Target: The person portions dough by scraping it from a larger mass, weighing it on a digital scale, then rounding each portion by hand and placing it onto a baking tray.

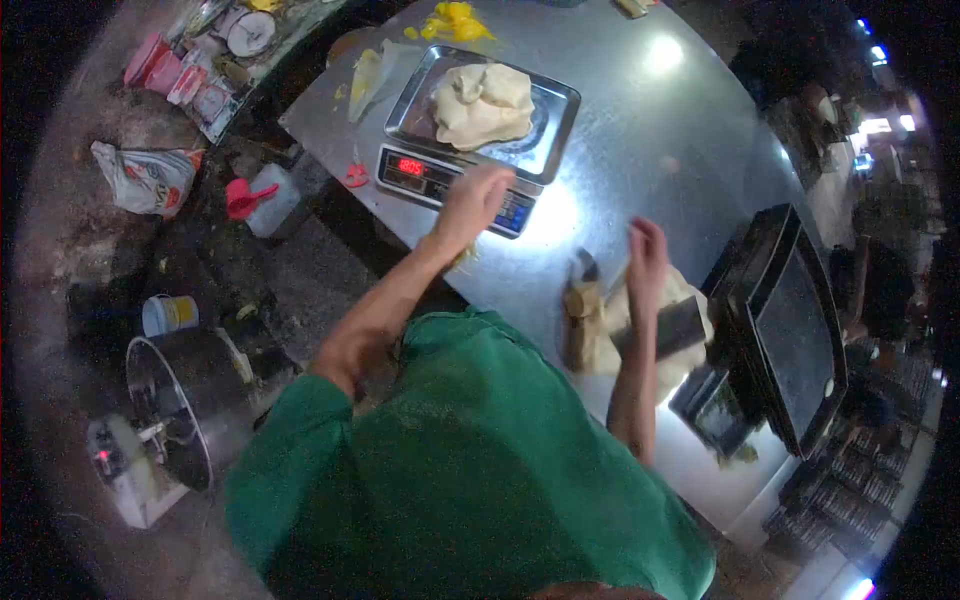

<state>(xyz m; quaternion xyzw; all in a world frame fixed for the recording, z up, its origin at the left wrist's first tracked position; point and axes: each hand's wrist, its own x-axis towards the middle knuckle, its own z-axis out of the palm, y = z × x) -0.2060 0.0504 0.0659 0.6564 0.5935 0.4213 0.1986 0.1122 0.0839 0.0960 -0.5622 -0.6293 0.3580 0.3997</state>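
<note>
My left hand reaches out to the front edge of a digital scale with a red readout. The scale's steel tray carries a pale lump of dough. The hand is blurred, so its fingers are unclear. My right hand lies with fingers stretched on a larger mass of dough on the steel table. A dark flat scraper stands in that dough beside my wrist. I cannot tell whether the hand touches it.
A black tray stack stands right of the dough. Yellow scraps lie behind the scale. Left of the table are a mixer bowl, a white jug, a bag and cups. Another person is at far right.
</note>
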